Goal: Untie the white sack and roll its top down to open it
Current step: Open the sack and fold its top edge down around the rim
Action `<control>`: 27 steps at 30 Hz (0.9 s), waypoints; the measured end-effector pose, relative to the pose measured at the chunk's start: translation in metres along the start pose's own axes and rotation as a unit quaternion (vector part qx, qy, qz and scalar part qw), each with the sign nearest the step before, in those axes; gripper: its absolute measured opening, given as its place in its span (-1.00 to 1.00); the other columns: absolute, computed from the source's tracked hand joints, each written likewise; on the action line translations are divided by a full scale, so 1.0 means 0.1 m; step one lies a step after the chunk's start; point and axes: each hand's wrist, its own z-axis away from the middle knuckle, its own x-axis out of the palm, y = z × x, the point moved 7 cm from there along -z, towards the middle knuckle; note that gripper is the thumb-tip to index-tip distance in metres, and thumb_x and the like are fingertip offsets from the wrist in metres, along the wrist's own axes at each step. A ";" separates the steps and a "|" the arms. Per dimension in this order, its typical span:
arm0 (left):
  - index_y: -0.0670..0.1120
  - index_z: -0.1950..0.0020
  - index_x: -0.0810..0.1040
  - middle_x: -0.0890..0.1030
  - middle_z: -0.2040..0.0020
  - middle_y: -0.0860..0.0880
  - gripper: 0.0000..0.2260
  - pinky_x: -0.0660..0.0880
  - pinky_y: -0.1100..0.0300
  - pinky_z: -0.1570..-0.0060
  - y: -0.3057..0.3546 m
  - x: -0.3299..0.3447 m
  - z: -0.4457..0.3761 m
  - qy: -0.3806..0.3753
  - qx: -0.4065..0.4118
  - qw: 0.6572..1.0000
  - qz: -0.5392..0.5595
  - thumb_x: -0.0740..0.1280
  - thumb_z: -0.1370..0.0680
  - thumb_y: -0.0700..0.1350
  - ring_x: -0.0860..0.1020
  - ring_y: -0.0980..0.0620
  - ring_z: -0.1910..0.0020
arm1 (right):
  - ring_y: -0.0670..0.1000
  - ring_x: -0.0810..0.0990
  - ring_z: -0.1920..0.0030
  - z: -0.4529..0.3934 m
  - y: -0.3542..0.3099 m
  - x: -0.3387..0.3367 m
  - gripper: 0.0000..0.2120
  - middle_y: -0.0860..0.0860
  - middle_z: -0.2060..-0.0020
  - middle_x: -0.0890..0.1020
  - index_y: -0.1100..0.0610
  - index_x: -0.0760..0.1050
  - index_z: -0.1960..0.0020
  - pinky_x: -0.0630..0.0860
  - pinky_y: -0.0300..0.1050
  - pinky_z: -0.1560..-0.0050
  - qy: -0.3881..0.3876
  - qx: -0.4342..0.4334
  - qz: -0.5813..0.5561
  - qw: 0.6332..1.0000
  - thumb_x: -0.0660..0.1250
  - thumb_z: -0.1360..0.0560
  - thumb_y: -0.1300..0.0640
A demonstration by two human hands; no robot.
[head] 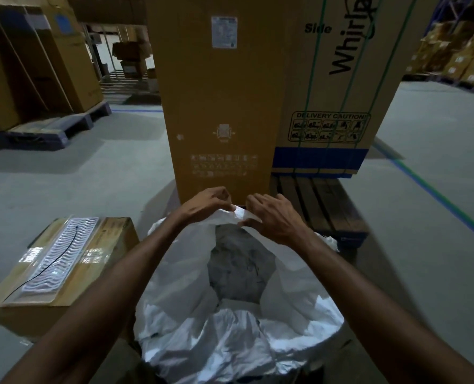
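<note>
Two bare hands work at the far rim of the big white plastic sack (230, 322), which fills the lower middle of the frame, right of a flat brown cardboard box (64, 261). The left hand (205, 205) pinches the rim. The right hand (274, 217) pinches it too, fingers half spread. The mouth gapes (grey stuff shows inside), so I think untying is done. Next, fold the rim outward and down, both sides evenly.
</note>
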 end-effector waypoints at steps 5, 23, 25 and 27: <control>-0.18 -0.02 0.62 0.64 -0.02 -0.10 -0.72 0.49 -0.13 -0.18 -0.04 -0.07 0.04 0.018 0.005 1.000 0.009 0.30 -0.65 0.04 0.58 -0.12 -0.08 | 0.02 0.57 0.03 0.04 -0.11 0.02 -0.66 0.00 -0.06 0.56 0.06 0.42 -0.25 0.50 0.11 -0.13 0.010 0.017 -0.023 1.000 0.25 -0.63 -0.16; -0.05 0.38 0.43 0.39 0.43 0.02 -0.64 0.25 0.12 0.33 0.13 0.40 0.18 -0.002 0.014 0.999 -0.040 0.20 -0.63 -0.12 0.30 0.06 0.44 | 0.05 0.57 0.14 0.21 0.06 0.03 -0.54 0.06 0.09 0.62 0.08 0.53 -0.02 0.53 0.04 0.09 -0.107 0.156 -0.296 0.936 0.18 -0.60 -0.31; -0.07 0.30 0.48 0.44 0.36 0.02 -0.69 0.29 0.14 0.26 0.09 0.45 0.21 -0.039 -0.018 0.999 0.004 0.19 -0.63 -0.09 0.35 0.10 0.39 | -0.01 0.55 0.16 0.36 0.04 0.11 -0.61 -0.04 0.12 0.57 0.00 0.47 0.00 0.56 0.05 0.13 -0.091 0.152 -0.229 0.957 0.17 -0.59 -0.33; -0.07 -0.09 0.65 0.61 -0.04 0.07 -0.65 0.39 0.13 -0.05 0.09 0.51 0.25 -0.089 -0.048 0.994 0.046 0.18 -0.66 0.13 0.53 0.12 0.04 | 0.05 0.55 0.24 0.48 0.04 0.19 -0.68 -0.01 0.22 0.57 0.02 0.47 0.06 0.61 0.17 0.17 -0.058 0.176 -0.223 0.957 0.17 -0.65 -0.20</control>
